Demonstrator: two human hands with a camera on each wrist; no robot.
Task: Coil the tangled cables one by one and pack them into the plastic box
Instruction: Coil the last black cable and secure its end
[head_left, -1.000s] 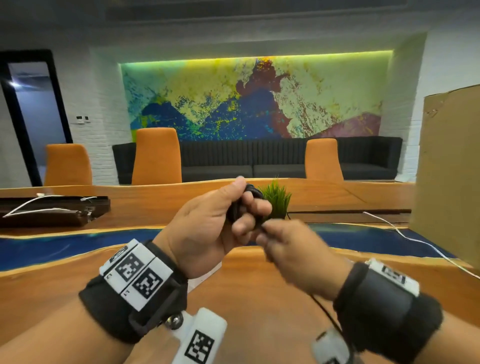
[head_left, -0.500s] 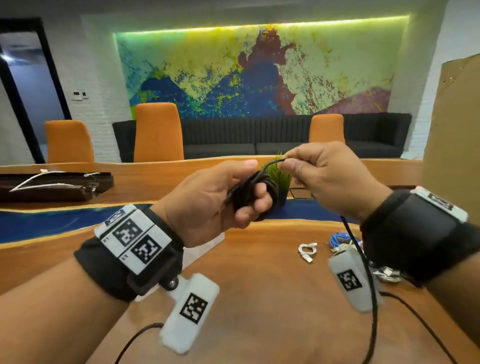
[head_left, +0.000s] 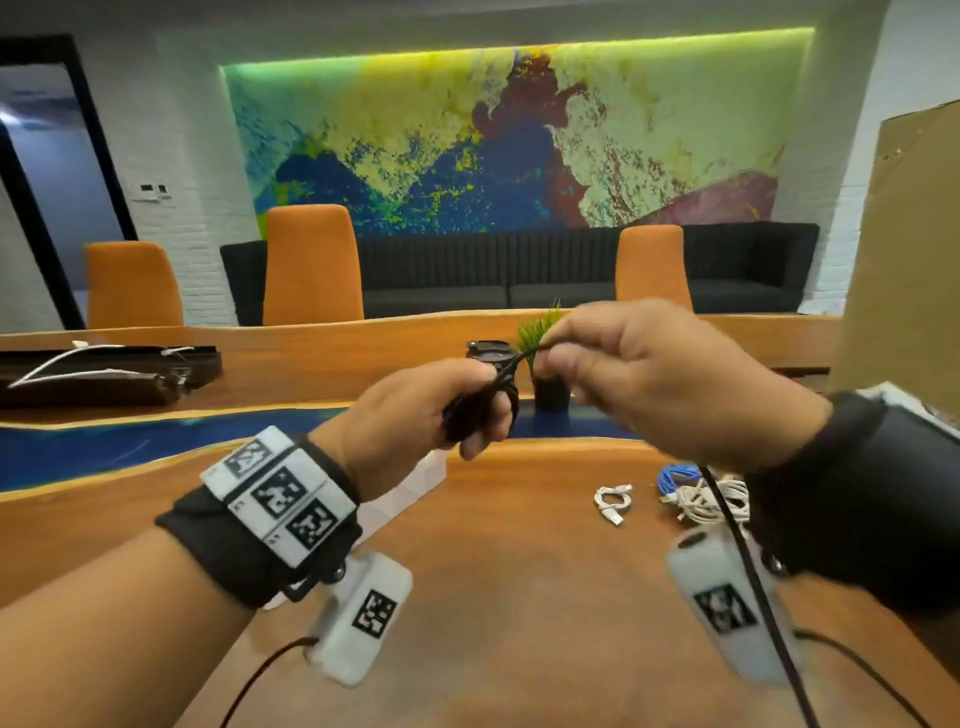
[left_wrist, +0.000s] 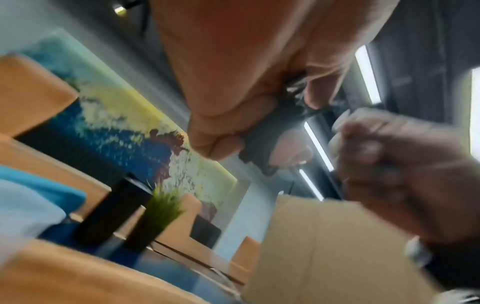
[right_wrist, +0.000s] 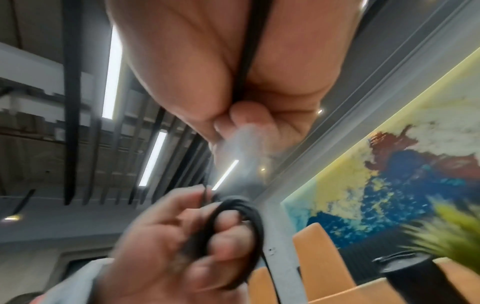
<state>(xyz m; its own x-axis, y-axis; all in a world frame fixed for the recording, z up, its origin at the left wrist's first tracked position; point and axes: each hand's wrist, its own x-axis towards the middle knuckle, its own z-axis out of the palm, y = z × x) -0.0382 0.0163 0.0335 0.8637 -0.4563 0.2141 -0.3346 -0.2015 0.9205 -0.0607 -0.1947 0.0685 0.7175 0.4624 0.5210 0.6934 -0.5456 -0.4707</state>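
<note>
In the head view my left hand (head_left: 483, 415) grips a small coil of black cable (head_left: 501, 387), wound round its curled fingers above the wooden table (head_left: 519, 597). My right hand (head_left: 540, 358) pinches a strand of the same cable just up and right of the coil. The loose length (head_left: 737, 545) hangs from the right palm toward the bottom edge. The right wrist view shows the coil (right_wrist: 233, 226) looped over the left fingers. A pale plastic box (head_left: 415, 483) is mostly hidden behind my left wrist. A small white cable (head_left: 613, 501) and a blue-and-white tangle (head_left: 696, 493) lie on the table.
A potted green plant (head_left: 550, 384) and a black round object (head_left: 488, 351) stand just beyond my hands. A dark tray with white cables (head_left: 104, 369) lies far left. A tall cardboard sheet (head_left: 904, 260) stands at the right. Orange chairs (head_left: 311, 265) line the far side.
My right hand has come up from below the coil to above and right of it, drawing the strand with it. My left hand keeps hold of the coil.
</note>
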